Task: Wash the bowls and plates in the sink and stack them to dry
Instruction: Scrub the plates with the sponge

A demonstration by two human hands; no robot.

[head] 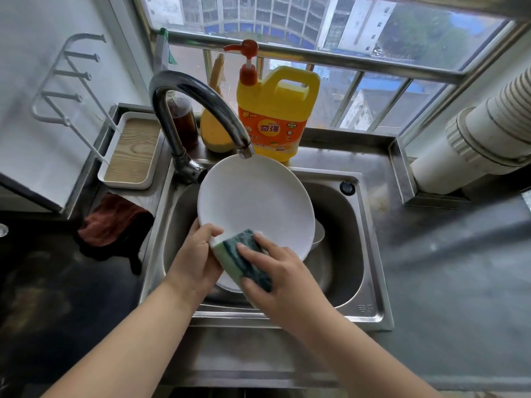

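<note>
White ceramic plate (254, 205): I hold it tilted over the steel sink (370, 288), its upper rim just beneath the spout of the faucet (198, 110). My left hand (196, 259) grips the lower left rim, thumb curled over the front face and fingers behind it. My right hand (277, 280) clamps a green-and-yellow sponge (247, 262), fingers bent around its dark scouring side, and presses it against the plate's lower edge.

Beneath the held plate, more white dishes (317, 234) lie in the basin; the plate and my hands cover most of them, so I cannot tell how many or which kinds.

Surrounding items:
- Behind the sink, on the ledge under the window bars (356, 90): a yellow detergent jug (277, 113) with an orange pump, a smaller yellow bottle (217, 130) touching its left side, and a dark glass bottle (184, 119) partly hidden by the faucet neck.
- Left of the faucet base: a white tray (130, 150) with a wood-grain floor, and above it a white wire rack (66, 81) fixed to the wall.
- Left of the basin, on the dark counter: a crumpled reddish-brown cloth (110, 222).
- Right of the sink: a grey counter (459, 282), and above it a thick white pipe (471, 142) running into the corner.

The faucet spout stands closest to the plate's top edge.
</note>
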